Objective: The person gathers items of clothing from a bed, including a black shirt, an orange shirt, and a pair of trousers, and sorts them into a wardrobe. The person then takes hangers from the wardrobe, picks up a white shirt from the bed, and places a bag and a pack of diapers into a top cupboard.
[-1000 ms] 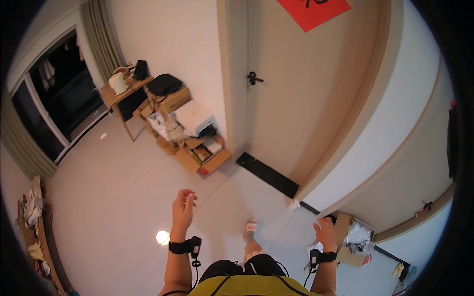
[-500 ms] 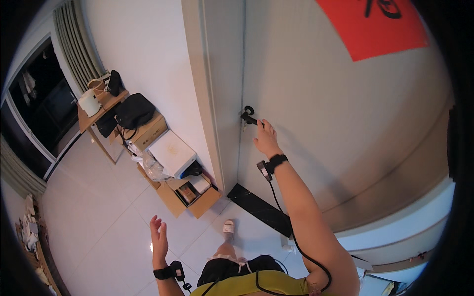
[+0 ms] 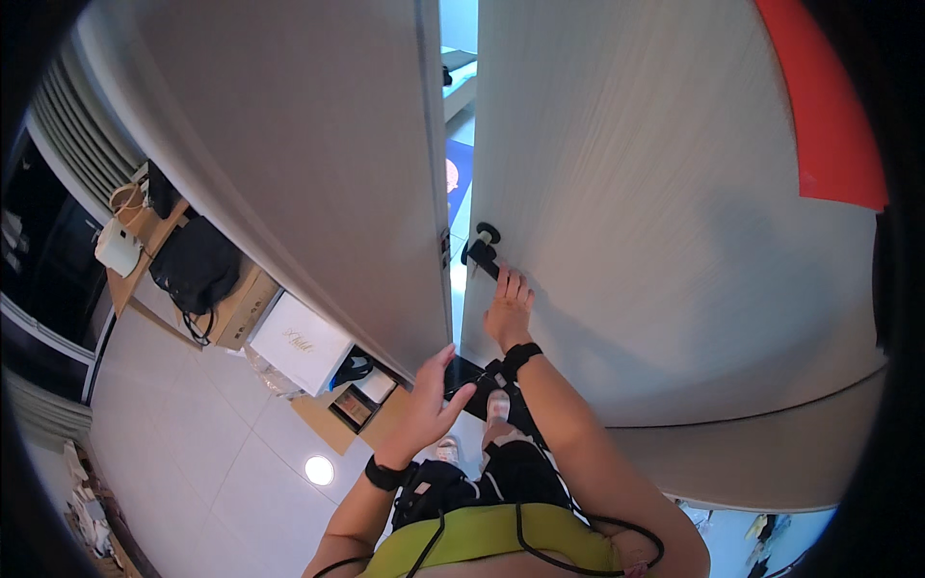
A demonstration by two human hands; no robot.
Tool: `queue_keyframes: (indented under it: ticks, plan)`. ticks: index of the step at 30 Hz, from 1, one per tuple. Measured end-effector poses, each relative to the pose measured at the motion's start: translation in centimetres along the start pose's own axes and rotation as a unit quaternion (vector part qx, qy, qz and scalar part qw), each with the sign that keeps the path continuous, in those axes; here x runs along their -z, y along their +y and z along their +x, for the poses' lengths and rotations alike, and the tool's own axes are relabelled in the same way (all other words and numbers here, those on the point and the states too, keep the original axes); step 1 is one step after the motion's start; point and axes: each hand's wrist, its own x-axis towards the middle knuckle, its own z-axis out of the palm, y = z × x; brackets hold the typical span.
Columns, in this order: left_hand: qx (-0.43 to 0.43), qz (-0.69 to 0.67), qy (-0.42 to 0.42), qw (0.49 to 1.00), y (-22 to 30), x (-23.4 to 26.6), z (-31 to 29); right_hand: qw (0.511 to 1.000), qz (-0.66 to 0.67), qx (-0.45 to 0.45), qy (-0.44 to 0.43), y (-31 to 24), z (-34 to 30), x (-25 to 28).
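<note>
A grey wood-grain door stands ajar, with a bright narrow gap between it and the frame. On its edge side is a black lever door handle, tilted downward. My right hand has its fingers over the free end of that lever. Lower down and to the left, my left hand is held out with thumb and fingers apart, near the bottom of the frame and holding nothing. Each wrist wears a black strap.
Through the gap, a blue mat lies on a lit floor. A black threshold strip crosses the doorway by my feet. Left of the frame are a white box, an opened carton, a black bag and a small table. A red sheet hangs on the door.
The door has come open from its frame, showing a lit room. I have moved nearer the doorway. My left hand has come up and right toward the frame; my right stays at the handle.
</note>
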Motion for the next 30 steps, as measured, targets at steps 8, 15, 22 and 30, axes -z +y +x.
queue_keyframes:
  ticks: [8,15,22,30]
  plan:
    - [-0.027,-0.023,-0.01,0.999,1.6,-6.0,18.4,0.997,-0.052,0.042,-0.031,9.8,13.1,6.0]
    - [-0.035,-0.049,0.078,0.995,3.8,-10.3,38.2,0.997,0.051,-0.004,-0.054,19.4,25.1,8.3]
    - [-0.015,-0.041,0.07,0.997,2.7,-10.9,53.6,0.996,0.022,-0.046,-0.067,27.9,35.1,10.8]
    - [-0.037,-0.104,0.049,0.993,-3.0,-9.5,74.3,0.969,-0.13,-0.183,-0.1,34.8,43.5,12.4]
